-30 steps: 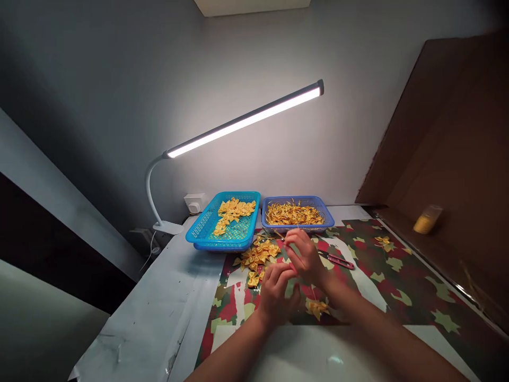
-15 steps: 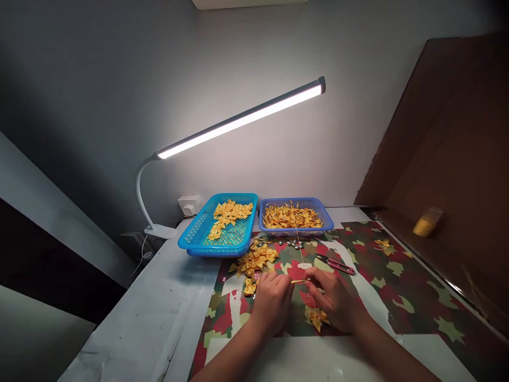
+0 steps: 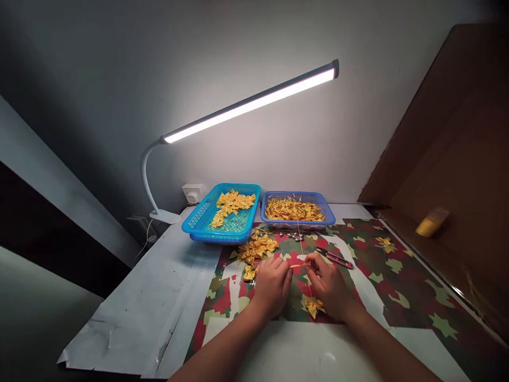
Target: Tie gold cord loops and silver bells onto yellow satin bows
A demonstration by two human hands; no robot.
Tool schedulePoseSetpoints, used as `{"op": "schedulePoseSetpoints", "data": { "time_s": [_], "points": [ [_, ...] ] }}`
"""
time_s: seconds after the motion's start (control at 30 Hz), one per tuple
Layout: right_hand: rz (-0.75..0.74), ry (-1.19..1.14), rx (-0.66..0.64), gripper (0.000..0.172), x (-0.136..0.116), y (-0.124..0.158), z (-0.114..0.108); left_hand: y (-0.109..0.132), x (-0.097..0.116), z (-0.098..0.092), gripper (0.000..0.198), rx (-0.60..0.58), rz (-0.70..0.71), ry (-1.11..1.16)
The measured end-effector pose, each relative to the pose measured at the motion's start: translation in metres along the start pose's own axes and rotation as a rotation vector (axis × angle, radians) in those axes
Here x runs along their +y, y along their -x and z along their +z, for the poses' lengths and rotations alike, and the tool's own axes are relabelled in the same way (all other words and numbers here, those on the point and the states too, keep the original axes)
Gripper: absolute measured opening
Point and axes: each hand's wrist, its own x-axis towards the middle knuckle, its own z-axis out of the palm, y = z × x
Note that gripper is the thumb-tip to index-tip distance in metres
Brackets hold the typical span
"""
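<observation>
A short yellow strip, which looks like ribbon or cord (image 3: 295,266), stretches between my two hands. My left hand (image 3: 271,281) is closed on its left end. The fingertips of my right hand (image 3: 325,280) pinch the other end. Past the right fingertips runs a thin thread (image 3: 301,241), reaching up toward the purple basket and down to a yellow ribbon bow (image 3: 314,306) on the table. Just beyond my left hand lies a pile of yellow ribbon bows (image 3: 256,248). Pink-handled thread snips (image 3: 338,259) rest beyond my right hand.
A blue basket (image 3: 191,227) and a purple basket (image 3: 331,220) at the back hold yellow bows. Small silver bells (image 3: 295,236) lie before them. A lamp (image 3: 165,216) stands left. More bow pieces (image 3: 384,242) lie right on the camouflage sheet (image 3: 413,286). A brown panel (image 3: 449,132) borders the right.
The view has tilted slightly, so the table sits a little higher in the picture. Both hands keep their grip on the yellow strip, with only a small shift of the fingers.
</observation>
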Motion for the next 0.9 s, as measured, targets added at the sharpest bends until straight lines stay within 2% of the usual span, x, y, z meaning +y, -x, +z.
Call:
{"op": "schedulePoseSetpoints", "data": {
  "time_s": [0.13, 0.23, 0.33, 0.5, 0.67, 0.8, 0.9],
  "points": [
    [-0.01, 0.022, 0.028, 0.016, 0.001, -0.002, -0.001, -0.001, 0.003, -0.002, 0.028, -0.003, -0.033, 0.01],
    [-0.076, 0.038, 0.01, 0.023, -0.001, -0.005, 0.0, -0.001, 0.002, -0.005, 0.024, -0.015, -0.038, 0.034],
    [-0.125, 0.15, -0.02, 0.028, -0.002, -0.005, 0.005, 0.0, -0.001, -0.005, 0.026, -0.049, -0.041, 0.073],
    [-0.007, 0.272, -0.049, 0.035, 0.006, 0.003, 0.011, 0.005, -0.006, -0.002, 0.029, -0.091, -0.094, 0.31],
    [0.114, 0.315, -0.171, 0.044, 0.015, 0.007, 0.004, 0.003, -0.01, -0.005, 0.033, -0.026, -0.149, 0.357],
    [0.21, 0.179, -0.197, 0.046, 0.013, 0.007, 0.0, 0.0, -0.011, -0.007, 0.032, -0.042, -0.212, 0.423],
    [0.274, 0.065, -0.186, 0.044, 0.007, 0.006, -0.001, -0.002, -0.008, -0.006, 0.028, -0.072, -0.326, 0.534]
  ]
}}
